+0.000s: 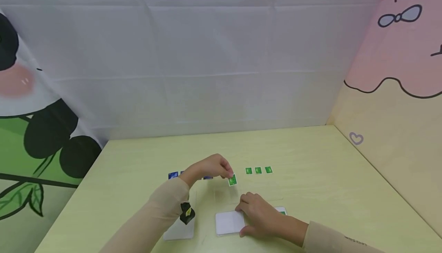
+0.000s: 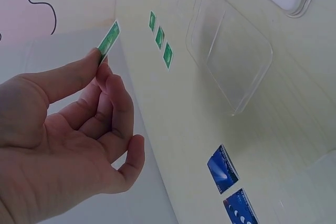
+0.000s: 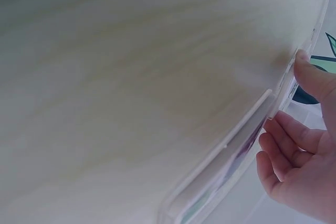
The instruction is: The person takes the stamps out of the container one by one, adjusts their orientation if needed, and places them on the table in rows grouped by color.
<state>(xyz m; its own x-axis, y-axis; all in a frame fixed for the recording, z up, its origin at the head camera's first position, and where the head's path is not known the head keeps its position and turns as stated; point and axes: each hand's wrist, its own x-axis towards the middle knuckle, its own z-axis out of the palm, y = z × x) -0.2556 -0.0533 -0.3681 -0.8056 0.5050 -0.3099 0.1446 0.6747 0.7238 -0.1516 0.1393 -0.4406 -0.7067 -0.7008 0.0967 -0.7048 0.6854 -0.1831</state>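
My left hand (image 1: 215, 166) is raised over the table and pinches a small green card (image 1: 233, 180) with a white border between thumb and index finger. The left wrist view shows the card (image 2: 109, 40) standing up from the fingertips, the other fingers loosely bent. My right hand (image 1: 260, 215) grips the right end of a white, round-cornered stack of cards (image 1: 229, 222), thumb on the near side and fingers on the far side. In the right wrist view, the thumb and fingers (image 3: 289, 135) hold its edge low at the table.
Three green cards (image 1: 258, 170) lie in a row at the back. Blue cards (image 2: 222, 169) lie left, partly behind my left forearm. A clear plastic case or lid (image 2: 231, 51) rests mid-table. Another white flat piece (image 1: 180, 230) lies front left; a case (image 1: 281, 209) shows behind my right hand.
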